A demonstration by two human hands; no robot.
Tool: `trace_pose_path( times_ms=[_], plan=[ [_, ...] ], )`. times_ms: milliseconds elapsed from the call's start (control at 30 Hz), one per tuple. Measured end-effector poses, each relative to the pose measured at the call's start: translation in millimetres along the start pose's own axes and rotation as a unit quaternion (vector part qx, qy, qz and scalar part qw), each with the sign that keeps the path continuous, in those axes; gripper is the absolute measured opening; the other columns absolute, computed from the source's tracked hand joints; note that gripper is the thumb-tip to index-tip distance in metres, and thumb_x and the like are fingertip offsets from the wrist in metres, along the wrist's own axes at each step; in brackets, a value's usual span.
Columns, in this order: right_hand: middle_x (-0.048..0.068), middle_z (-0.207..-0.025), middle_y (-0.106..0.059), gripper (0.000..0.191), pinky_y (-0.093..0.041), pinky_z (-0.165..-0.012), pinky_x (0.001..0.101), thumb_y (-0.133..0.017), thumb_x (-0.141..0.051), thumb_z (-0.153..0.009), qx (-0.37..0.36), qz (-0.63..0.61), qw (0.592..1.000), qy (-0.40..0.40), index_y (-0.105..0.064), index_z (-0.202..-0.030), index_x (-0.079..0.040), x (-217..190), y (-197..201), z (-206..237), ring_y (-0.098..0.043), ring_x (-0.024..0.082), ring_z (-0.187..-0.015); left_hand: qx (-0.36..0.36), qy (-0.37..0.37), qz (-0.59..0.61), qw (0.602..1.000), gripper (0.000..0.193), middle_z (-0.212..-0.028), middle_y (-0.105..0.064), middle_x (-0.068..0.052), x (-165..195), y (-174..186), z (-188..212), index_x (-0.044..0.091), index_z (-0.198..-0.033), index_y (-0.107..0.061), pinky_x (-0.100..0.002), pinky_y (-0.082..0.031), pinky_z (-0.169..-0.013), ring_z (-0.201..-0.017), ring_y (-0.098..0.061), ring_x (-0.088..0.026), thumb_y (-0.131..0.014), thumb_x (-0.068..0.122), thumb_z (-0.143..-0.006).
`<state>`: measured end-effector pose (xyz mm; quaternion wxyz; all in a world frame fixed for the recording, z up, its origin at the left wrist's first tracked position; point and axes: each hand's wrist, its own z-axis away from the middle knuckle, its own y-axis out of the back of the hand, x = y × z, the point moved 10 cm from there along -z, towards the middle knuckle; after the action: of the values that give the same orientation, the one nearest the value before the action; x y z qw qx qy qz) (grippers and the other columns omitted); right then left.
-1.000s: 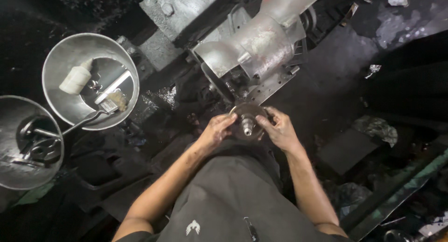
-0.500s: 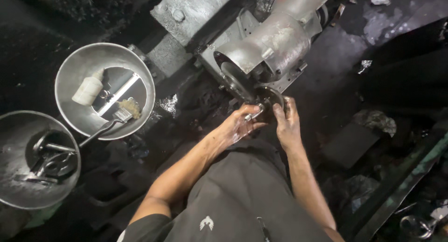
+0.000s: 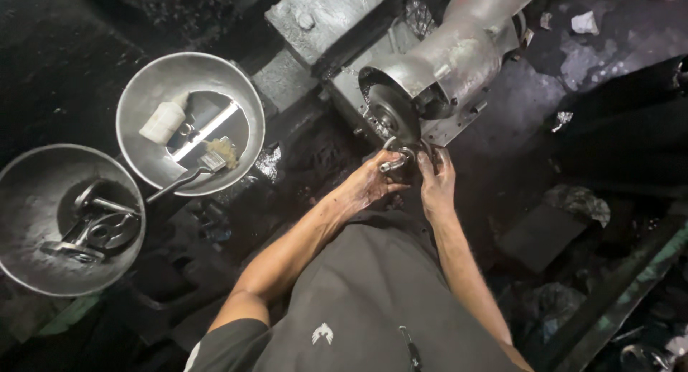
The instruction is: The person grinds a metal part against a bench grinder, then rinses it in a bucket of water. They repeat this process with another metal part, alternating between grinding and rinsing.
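A grey metal housing (image 3: 459, 56) with a round open end lies on a black, greasy floor in front of me. Both my hands hold a small round metal part (image 3: 401, 157) with a short shaft right at that round opening (image 3: 390, 114). My left hand (image 3: 373, 182) grips the part from the left, fingers curled around its shaft. My right hand (image 3: 437, 178) presses on its right side with the fingers pointing up. Both hands are smeared with grease.
Two metal bowls stand at the left. The upper bowl (image 3: 143, 92) holds a white bottle (image 3: 163, 121), a brush (image 3: 215, 157) and a flat tool. The lower bowl (image 3: 29, 178) holds several metal parts (image 3: 93, 225). A grey metal block (image 3: 322, 13) lies behind the housing.
My hands have carried the small round part up from above my lap to the housing's round opening. My view has moved closer and shifted.
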<state>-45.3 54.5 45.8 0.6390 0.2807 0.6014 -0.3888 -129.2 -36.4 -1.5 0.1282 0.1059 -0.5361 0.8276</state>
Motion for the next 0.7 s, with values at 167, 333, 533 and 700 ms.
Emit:
trace_pose_path(
  times_ms=[167, 333, 533, 700],
  plan=[
    [0.004, -0.119, -0.064, 0.028, -0.047, -0.097, 0.029, -0.064, -0.011, -0.102, 0.0, 0.032, 0.999, 0.038, -0.058, -0.128, 0.0, -3, -1, -8, -0.057, 0.012, -0.109, 0.016, 0.005, -0.007, 1.0, 0.044, -0.116, -0.071, -0.013, 3, 8, -16, 0.006, -0.121, -0.065, -0.046, -0.054, -0.094, -0.108, -0.067, -0.028, -0.066, 0.038, -0.092],
    [0.005, -0.113, -0.065, 0.024, -0.049, -0.092, 0.0274, -0.064, -0.006, -0.102, -0.009, 0.074, 0.996, 0.044, -0.059, -0.124, 0.001, -3, 2, -15, -0.059, 0.011, -0.103, 0.035, -0.024, -0.034, 0.999, 0.035, -0.103, -0.072, -0.011, 12, 13, -24, 0.012, -0.11, -0.065, -0.045, -0.056, -0.085, -0.094, -0.07, -0.029, -0.064, 0.04, -0.089],
    [0.006, -0.111, -0.066, 0.026, -0.051, -0.089, 0.0269, -0.066, -0.006, -0.101, -0.023, 0.107, 0.994, 0.028, -0.06, -0.126, 0.001, 6, -5, -16, -0.061, 0.011, -0.099, 0.04, -0.042, -0.042, 0.997, 0.032, -0.1, -0.072, -0.011, 17, 26, -17, 0.01, -0.106, -0.068, -0.042, -0.058, -0.08, -0.09, -0.07, -0.026, -0.064, 0.038, -0.092],
    [0.005, -0.116, -0.066, 0.034, -0.051, -0.092, 0.027, -0.067, -0.005, -0.098, -0.041, 0.085, 0.995, 0.025, -0.055, -0.129, 0.0, 5, 4, -5, -0.062, 0.011, -0.105, 0.042, -0.049, -0.075, 0.995, 0.032, -0.107, -0.068, -0.006, 5, 29, -20, 0.014, -0.115, -0.063, -0.039, -0.057, -0.076, -0.092, -0.068, -0.019, -0.063, 0.037, -0.093]
  ],
)
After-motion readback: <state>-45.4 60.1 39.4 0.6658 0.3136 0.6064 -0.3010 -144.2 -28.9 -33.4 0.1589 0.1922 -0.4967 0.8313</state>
